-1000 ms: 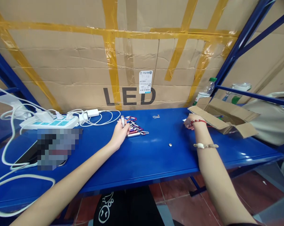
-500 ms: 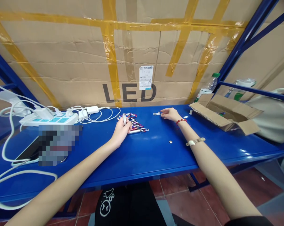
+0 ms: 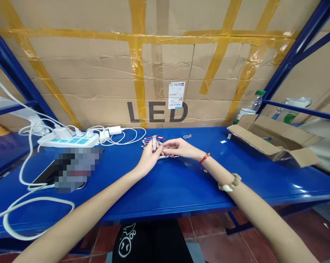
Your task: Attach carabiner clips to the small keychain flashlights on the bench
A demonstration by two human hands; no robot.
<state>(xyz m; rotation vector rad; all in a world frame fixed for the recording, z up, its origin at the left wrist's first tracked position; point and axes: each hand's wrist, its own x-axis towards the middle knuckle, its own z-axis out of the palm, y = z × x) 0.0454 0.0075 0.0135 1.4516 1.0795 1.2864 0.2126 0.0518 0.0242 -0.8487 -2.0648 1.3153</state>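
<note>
My left hand (image 3: 148,159) is closed around a small silver metal tube (image 3: 154,143), like a mini keychain flashlight, held upright. Close against it, my right hand (image 3: 183,149) has thumb and fingers pinched together; anything between them is too small to make out. Behind and beneath both hands lies a pile of slim metallic tubes with clips (image 3: 159,138) in red, blue and silver, partly hidden by the fingers. A pale clip-like loop (image 3: 187,137) rests apart, behind the right hand. Near the right wrist a small round metal disc (image 3: 205,171) lies on the table.
On the blue table (image 3: 159,190) stand a white power strip (image 3: 69,140) with tangled cables and a blurred-out device (image 3: 74,170) at the left. An open cardboard box (image 3: 274,142) and a green-capped bottle (image 3: 251,106) are at the right. A taped carton (image 3: 104,80) walls the back.
My right hand has moved left from beside the pale loop to the left hand, and its fingers are now pinched there. My left hand still holds the silver tube. The view has shifted slightly.
</note>
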